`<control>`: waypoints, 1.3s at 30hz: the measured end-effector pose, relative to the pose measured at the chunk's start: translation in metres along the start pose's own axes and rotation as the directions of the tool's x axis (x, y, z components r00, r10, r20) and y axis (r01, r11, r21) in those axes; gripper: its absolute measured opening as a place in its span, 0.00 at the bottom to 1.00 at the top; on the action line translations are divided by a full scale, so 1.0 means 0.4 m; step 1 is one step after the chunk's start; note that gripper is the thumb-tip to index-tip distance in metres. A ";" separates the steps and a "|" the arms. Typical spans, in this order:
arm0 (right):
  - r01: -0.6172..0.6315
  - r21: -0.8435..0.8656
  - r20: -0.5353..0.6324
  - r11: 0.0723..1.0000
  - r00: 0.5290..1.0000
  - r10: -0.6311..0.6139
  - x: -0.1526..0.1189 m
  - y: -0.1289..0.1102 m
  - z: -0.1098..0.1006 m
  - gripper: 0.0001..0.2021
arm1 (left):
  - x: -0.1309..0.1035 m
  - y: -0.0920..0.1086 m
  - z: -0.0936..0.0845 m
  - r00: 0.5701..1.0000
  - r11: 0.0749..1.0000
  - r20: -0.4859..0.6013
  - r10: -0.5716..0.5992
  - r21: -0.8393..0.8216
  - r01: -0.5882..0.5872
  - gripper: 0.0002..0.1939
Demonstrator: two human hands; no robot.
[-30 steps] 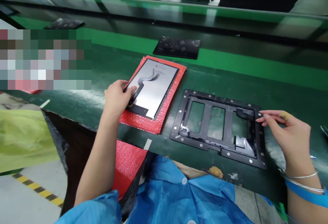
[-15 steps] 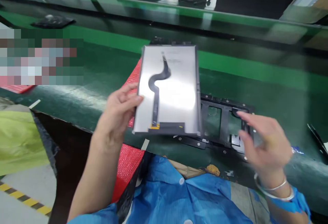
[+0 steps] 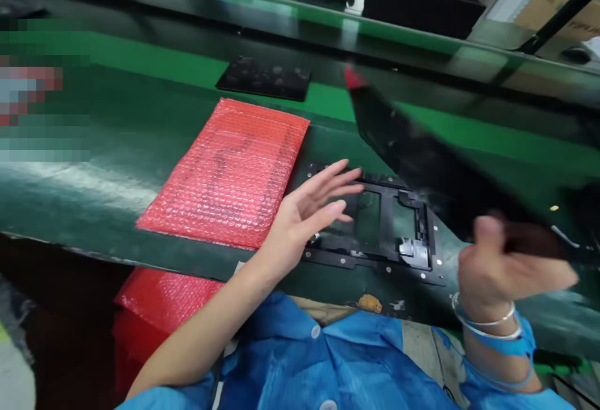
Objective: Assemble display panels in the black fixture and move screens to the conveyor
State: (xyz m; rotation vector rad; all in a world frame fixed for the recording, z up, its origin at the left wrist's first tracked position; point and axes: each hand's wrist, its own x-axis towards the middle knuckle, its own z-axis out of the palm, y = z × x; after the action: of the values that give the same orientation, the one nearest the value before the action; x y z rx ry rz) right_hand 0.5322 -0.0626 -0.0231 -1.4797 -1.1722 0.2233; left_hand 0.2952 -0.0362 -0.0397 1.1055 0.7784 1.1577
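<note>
My right hand (image 3: pixel 501 269) grips a flat dark screen panel (image 3: pixel 422 154) by its near edge; the panel is blurred and tilts up over the right side of the belt, its dark face towards me. My left hand (image 3: pixel 307 210) hovers open with fingers spread, just above the left end of the black frame fixture (image 3: pixel 403 235) that lies on the green conveyor belt (image 3: pixel 94 185). A red bubble-wrap sheet (image 3: pixel 229 169) lies bare on the belt left of the fixture.
A second dark panel (image 3: pixel 265 77) lies further back on the belt. More red bubble wrap (image 3: pixel 159 304) sits below the belt edge by my lap. Black trays (image 3: pixel 422 0) and a dark box stand on the far shelf.
The panel left the red bubble wrap in my left hand, passed to my right hand and turned dark face up. My left hand let go and moved over the fixture.
</note>
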 end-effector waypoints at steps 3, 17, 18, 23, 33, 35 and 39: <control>-0.003 0.243 -0.410 0.970 0.906 0.106 0.058 0.035 -0.001 0.10 | -0.004 -0.053 -0.086 0.988 0.945 -0.137 0.069 0.326 -0.021 0.27; -0.665 0.132 0.201 0.735 0.744 0.638 0.033 0.125 0.003 0.15 | -0.030 -0.082 -0.175 0.995 0.742 0.013 -0.102 0.668 0.067 0.34; -0.671 0.117 0.216 0.732 0.737 0.641 0.032 0.120 0.005 0.15 | -0.030 -0.085 -0.176 0.994 0.725 0.034 -0.101 0.687 0.050 0.35; -0.669 0.048 0.220 0.742 0.731 0.645 0.028 0.111 0.015 0.15 | -0.033 -0.107 -0.181 0.991 0.648 0.100 -0.092 0.761 -0.017 0.36; -0.645 0.014 0.184 0.764 0.752 0.632 0.024 0.116 0.020 0.14 | -0.035 -0.120 -0.181 0.990 0.614 0.122 -0.075 0.788 -0.050 0.35; -0.646 0.005 0.176 0.763 0.752 0.636 0.024 0.114 0.021 0.14 | -0.035 -0.120 -0.180 0.990 0.608 0.117 -0.078 0.793 -0.045 0.34; -0.616 -0.032 0.173 0.787 0.772 0.612 0.024 0.106 0.027 0.14 | -0.035 -0.120 -0.179 0.989 0.593 0.130 -0.069 0.803 -0.064 0.32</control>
State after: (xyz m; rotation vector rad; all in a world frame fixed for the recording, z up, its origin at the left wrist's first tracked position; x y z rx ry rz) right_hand 0.5512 -0.0410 -0.0572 -1.8141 -0.7689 0.8334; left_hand 0.2409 -0.0318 -0.1081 1.9261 1.2442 0.6670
